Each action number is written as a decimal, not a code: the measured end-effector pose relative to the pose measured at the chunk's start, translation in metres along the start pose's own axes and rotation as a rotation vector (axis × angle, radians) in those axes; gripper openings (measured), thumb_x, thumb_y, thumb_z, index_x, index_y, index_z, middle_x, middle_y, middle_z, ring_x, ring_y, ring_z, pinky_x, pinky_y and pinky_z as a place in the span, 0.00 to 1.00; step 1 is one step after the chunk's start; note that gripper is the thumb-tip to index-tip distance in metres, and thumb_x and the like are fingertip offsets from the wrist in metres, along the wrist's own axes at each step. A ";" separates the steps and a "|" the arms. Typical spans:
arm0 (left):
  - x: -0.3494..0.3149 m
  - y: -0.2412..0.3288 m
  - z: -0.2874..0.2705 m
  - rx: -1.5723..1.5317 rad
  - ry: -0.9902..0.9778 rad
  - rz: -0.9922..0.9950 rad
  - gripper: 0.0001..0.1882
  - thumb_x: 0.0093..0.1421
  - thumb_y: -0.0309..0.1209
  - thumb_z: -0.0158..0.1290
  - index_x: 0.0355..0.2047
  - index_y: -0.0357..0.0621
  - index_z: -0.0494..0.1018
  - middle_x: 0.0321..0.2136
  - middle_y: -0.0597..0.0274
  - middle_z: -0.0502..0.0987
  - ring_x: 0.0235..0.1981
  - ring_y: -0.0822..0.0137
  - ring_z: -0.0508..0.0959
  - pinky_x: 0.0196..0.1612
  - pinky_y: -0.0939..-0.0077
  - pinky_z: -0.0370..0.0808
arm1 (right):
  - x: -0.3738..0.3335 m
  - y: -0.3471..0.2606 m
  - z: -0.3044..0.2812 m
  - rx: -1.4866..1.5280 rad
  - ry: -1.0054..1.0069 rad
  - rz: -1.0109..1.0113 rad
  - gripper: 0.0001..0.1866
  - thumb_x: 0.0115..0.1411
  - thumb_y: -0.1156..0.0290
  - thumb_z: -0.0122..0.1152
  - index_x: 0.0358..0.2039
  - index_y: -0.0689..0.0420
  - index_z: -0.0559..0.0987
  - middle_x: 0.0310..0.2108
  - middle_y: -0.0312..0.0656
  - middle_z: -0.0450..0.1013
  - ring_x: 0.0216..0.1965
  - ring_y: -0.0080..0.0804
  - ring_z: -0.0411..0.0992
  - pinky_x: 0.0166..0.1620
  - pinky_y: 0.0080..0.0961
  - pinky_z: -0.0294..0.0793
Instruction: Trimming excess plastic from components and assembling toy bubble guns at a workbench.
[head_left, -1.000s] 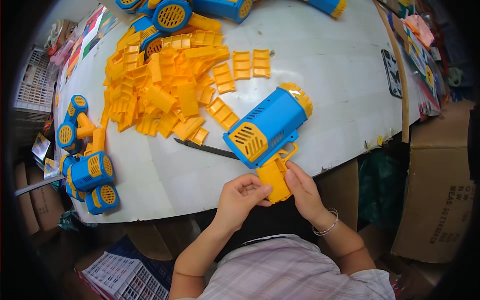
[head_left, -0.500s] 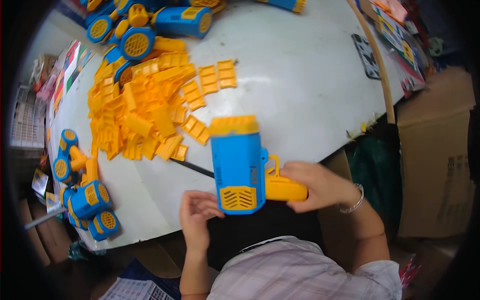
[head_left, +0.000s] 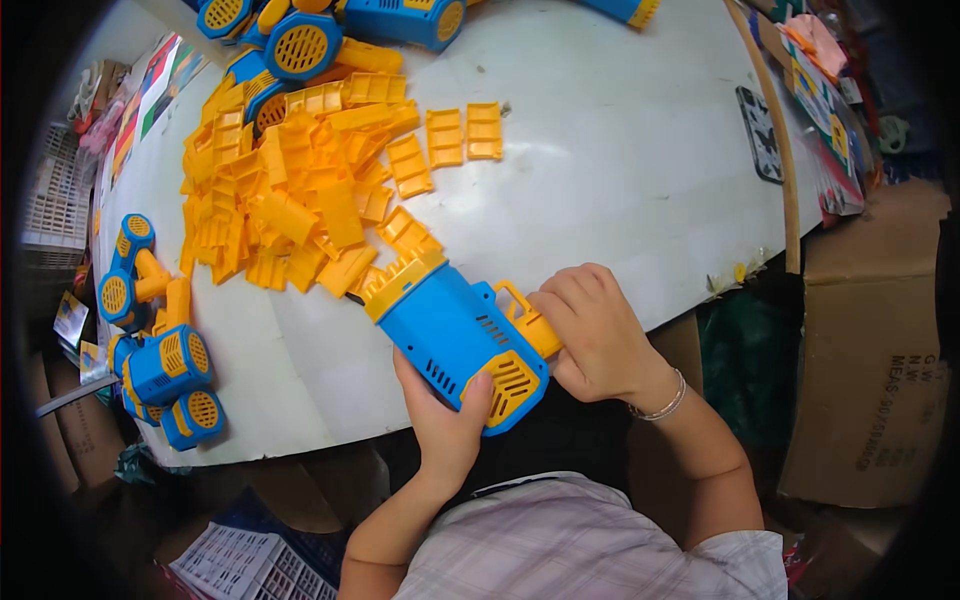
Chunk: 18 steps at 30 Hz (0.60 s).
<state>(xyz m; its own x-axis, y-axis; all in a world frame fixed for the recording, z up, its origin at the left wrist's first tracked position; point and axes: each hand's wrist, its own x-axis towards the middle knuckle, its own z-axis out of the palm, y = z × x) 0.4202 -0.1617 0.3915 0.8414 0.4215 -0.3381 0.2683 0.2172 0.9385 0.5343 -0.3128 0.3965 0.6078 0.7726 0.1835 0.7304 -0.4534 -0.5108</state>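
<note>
A blue and yellow toy bubble gun (head_left: 440, 325) is held tilted over the table's near edge, its toothed yellow front end pointing up and left. My left hand (head_left: 445, 415) cradles the body from below, with the thumb on the yellow slotted vent (head_left: 510, 390). Closed around the yellow handle, my right hand (head_left: 595, 340) hides most of it; the trigger guard (head_left: 510, 300) shows beside the fingers. Just beyond the front end lies a heap of small yellow plastic covers (head_left: 290, 190), several of them ribbed inside.
More blue and yellow toy guns lie at the far left (head_left: 300, 45) and near left (head_left: 170, 365) of the white table (head_left: 600, 150). A phone (head_left: 760, 135) rests by the wooden edge strip (head_left: 785, 190). Cardboard boxes (head_left: 860, 350) stand to the right.
The toy bubble gun has turned from upright to tilted left. My left hand, open beside it before, now grips its body. My right hand stays on the handle.
</note>
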 end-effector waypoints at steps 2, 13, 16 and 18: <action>-0.006 -0.002 -0.004 0.082 0.023 0.029 0.42 0.48 0.28 0.54 0.58 0.35 0.41 0.49 0.51 0.58 0.51 0.63 0.61 0.53 0.69 0.60 | 0.006 -0.004 -0.002 0.120 0.107 -0.049 0.15 0.39 0.68 0.50 0.29 0.63 0.71 0.26 0.46 0.64 0.31 0.43 0.63 0.39 0.35 0.61; -0.017 -0.013 0.003 0.123 0.030 -0.013 0.47 0.48 0.28 0.53 0.59 0.34 0.32 0.51 0.47 0.55 0.51 0.60 0.61 0.53 0.67 0.60 | 0.011 0.003 0.040 0.087 0.311 0.028 0.08 0.47 0.77 0.47 0.13 0.59 0.64 0.14 0.42 0.56 0.17 0.38 0.55 0.21 0.30 0.54; -0.022 -0.014 0.006 0.121 0.039 0.006 0.48 0.47 0.28 0.53 0.58 0.34 0.30 0.51 0.46 0.55 0.51 0.58 0.61 0.53 0.67 0.60 | 0.010 0.002 0.038 0.084 0.305 0.028 0.09 0.46 0.77 0.50 0.12 0.59 0.64 0.14 0.41 0.56 0.17 0.37 0.56 0.21 0.29 0.55; -0.024 -0.018 0.006 0.114 0.056 0.025 0.49 0.47 0.27 0.54 0.58 0.34 0.30 0.51 0.45 0.55 0.51 0.58 0.61 0.53 0.66 0.61 | 0.010 0.002 0.036 0.060 0.304 0.012 0.10 0.45 0.76 0.52 0.11 0.58 0.65 0.14 0.40 0.57 0.17 0.35 0.57 0.21 0.28 0.56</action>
<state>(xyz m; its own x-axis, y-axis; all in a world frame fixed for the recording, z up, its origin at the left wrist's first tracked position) 0.3983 -0.1810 0.3831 0.8220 0.4743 -0.3153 0.3019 0.1065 0.9474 0.5309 -0.2904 0.3672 0.6880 0.5949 0.4158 0.7087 -0.4273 -0.5613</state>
